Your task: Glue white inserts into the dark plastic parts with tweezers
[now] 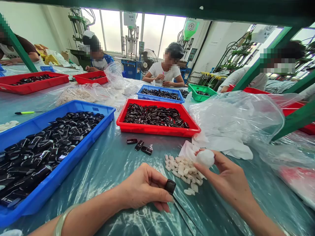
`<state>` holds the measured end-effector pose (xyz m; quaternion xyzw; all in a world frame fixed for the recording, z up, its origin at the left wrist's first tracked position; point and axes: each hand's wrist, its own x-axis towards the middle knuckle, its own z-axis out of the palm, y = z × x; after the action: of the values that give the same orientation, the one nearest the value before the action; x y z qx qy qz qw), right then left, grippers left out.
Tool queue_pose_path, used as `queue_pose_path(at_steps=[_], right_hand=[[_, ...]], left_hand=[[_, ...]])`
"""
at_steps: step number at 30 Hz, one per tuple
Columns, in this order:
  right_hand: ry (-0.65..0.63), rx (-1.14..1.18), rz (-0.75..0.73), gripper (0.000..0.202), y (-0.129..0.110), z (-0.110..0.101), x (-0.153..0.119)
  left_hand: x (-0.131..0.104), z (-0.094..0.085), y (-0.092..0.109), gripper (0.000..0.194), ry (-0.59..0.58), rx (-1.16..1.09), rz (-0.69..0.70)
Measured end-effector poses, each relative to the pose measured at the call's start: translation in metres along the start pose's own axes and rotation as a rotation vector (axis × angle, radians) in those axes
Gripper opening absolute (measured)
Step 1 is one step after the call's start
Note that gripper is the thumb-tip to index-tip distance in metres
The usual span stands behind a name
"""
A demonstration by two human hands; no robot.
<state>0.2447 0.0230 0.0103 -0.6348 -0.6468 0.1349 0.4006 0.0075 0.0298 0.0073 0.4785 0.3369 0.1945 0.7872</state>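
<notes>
My left hand (147,190) is closed on a small glossy black plastic piece (170,186), held between thumb and fingers. From just below that piece, a pair of thin metal prongs (184,214) runs toward the lower right; whether my fingers also grip them I cannot tell. My right hand (227,177) pinches a rounded white object (206,158), its exact kind unclear. Below it lies a pile of small off-white pieces (183,167) on the plastic-covered table (118,157). Several loose black pieces (139,145) sit between my hands and the red tray (157,131).
A large blue tray (81,152) full of black pieces stands at left. Farther back are another blue tray (161,98) and a green tray (203,95). Crumpled clear plastic bags (236,118) cover the right side. Green frame bars cross above. Several co-workers sit opposite.
</notes>
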Motion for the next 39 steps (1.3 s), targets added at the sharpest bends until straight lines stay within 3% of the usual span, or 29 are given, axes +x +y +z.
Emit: queue_pose_path(at_steps=[6,11,16,23,33,39], right_hand=[[-0.051,0.104,0.198,0.033,0.018,-0.01,0.022],[-0.04,0.083,0.268,0.025,0.022,-0.02,0.025],[-0.077,0.018,0.291,0.016,0.031,-0.029,0.024],[-0.118,-0.087,0.305,0.022,0.038,-0.037,0.026],[-0.134,-0.169,0.218,0.014,0.045,-0.055,0.023],[-0.036,-0.143,0.245,0.041,0.052,-0.066,0.025]], left_hand=[[0.003,-0.001,-0.003,0.023,0.059,-0.063,0.079],[0.001,-0.001,-0.003,0.02,0.063,-0.053,0.09],[0.0,-0.002,-0.002,0.021,0.083,-0.016,0.087],[0.001,-0.002,0.0,0.027,0.114,-0.02,0.06],[0.002,-0.003,0.001,0.038,0.126,-0.011,0.032],[0.003,-0.003,0.001,0.037,0.132,-0.028,0.017]])
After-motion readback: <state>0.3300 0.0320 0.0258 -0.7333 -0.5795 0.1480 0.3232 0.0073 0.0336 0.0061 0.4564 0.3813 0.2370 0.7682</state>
